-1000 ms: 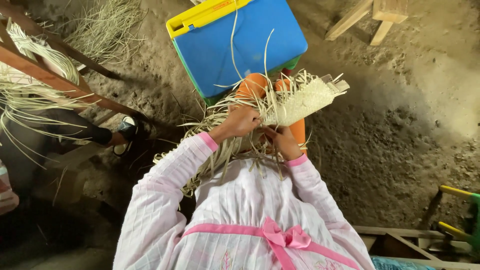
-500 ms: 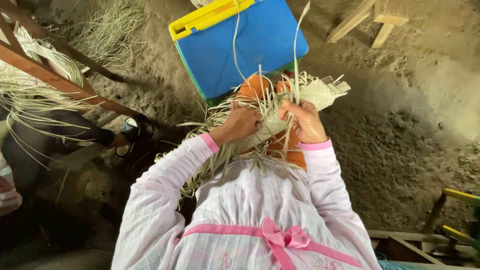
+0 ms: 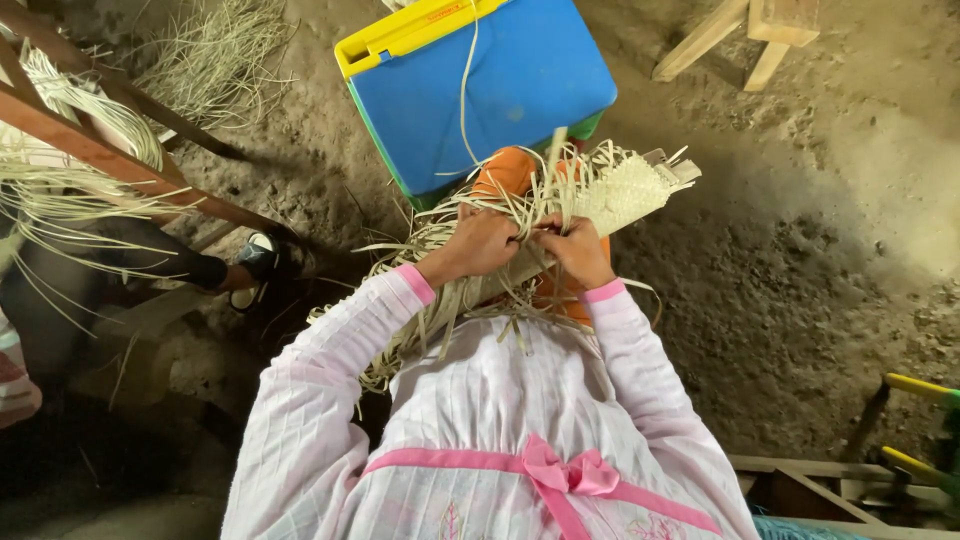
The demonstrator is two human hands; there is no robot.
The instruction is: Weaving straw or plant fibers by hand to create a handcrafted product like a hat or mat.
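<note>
A pale woven straw piece [image 3: 625, 190] lies across my lap, its finished end pointing up and right, with several loose straw strands [image 3: 440, 300] trailing down to the left. My left hand [image 3: 480, 243] grips the strands at the unwoven edge. My right hand [image 3: 575, 248] sits close beside it, fingers pinched on strands at the same edge. Both arms wear pink striped sleeves. Orange cloth [image 3: 505, 170] shows under the weave. One thin strand curves up over the blue box [image 3: 500, 85].
A blue plastic box with a yellow edge stands on the dirt floor ahead. Wooden beams [image 3: 120, 160] and straw bundles [image 3: 60, 100] are at the left, above another person's dark-sleeved leg and shoe [image 3: 255, 262]. Wooden pieces [image 3: 750, 35] lie at top right.
My right hand has come down from lifting long strands and now meets the left hand at the weave's edge. The raised strands have dropped.
</note>
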